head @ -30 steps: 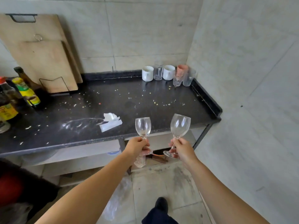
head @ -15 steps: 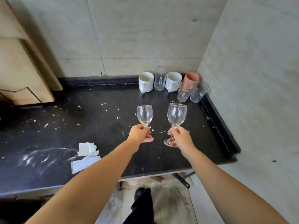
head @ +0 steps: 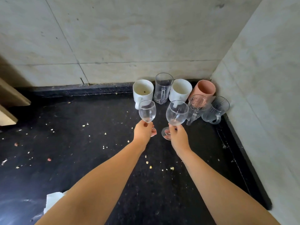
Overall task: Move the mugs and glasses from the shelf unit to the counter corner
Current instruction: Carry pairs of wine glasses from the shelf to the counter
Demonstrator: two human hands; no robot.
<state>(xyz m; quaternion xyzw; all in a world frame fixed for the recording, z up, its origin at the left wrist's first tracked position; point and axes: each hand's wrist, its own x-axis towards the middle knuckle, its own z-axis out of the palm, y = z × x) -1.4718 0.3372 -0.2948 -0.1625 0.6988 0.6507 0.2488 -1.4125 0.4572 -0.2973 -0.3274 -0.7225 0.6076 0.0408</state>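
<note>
Carefully now: two stemmed glasses near the corner cluster

Both wine glasses are off the dark surface (head: 97,159), held upright or nearly so just in front of the group that stands in the corner. The left hand (head: 143,132) has its fingers (head: 153,131) curled shut around the stem of the left wine glass (head: 147,111), with the foot peeping out beneath them. The right hand (head: 177,137) pinches the stem of the right wine glass (head: 177,112) the same way; that glass leans a little, and its foot shows to the left of the hand.

Behind them stand a white mug (head: 142,90), a clear glass mug (head: 163,88), a second white mug (head: 180,90) and a pink cup (head: 203,90), with two more clear handled glasses (head: 215,109) in front of the pink cup, against the side wall.

These glasses look light, thin-walled and brittle, with a tall bowl on a narrow stem, so they are likely top-heavy and easy to tip. Smooth glass is probably slippery in bare fingers. The stem, low and close to the foot, seems the sound place to hold. The right bowl is very near the handled glasses, and a knock there could chip either. Crumbs scattered over the surface might leave a foot rocking.
</note>
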